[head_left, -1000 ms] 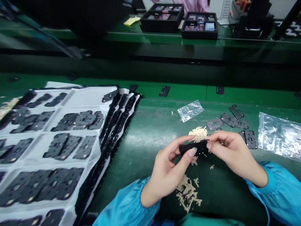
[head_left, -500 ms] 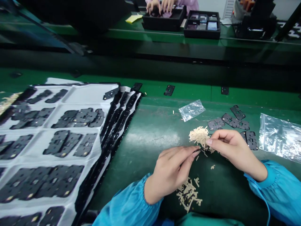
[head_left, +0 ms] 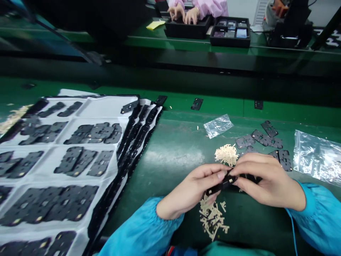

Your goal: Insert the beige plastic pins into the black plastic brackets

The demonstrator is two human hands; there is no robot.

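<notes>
My left hand (head_left: 193,188) is closed round a small black plastic plate (head_left: 217,187), its thumb on top. My right hand (head_left: 266,174) pinches the plate's right end, and pale spots show on the plate beside the fingertips. Whether a strip is between those fingers cannot be made out. Partly covered by my right hand is another dark shape. Just beyond my fingers sits a heap of small cream strips (head_left: 226,154). Looser strips (head_left: 211,218) are scattered below my left hand.
Left of me, a stack of white-and-black pocketed sheets (head_left: 99,101) carries many black plates (head_left: 77,161). More plates (head_left: 262,137) lie beyond my right hand, near clear plastic bags (head_left: 315,158). Across the bench, a person's hands (head_left: 183,15) work over a black box (head_left: 188,30).
My right hand has come down and left from beside the strip heap onto the plate. The plate, edge-on before in my left hand, now shows more of its face.
</notes>
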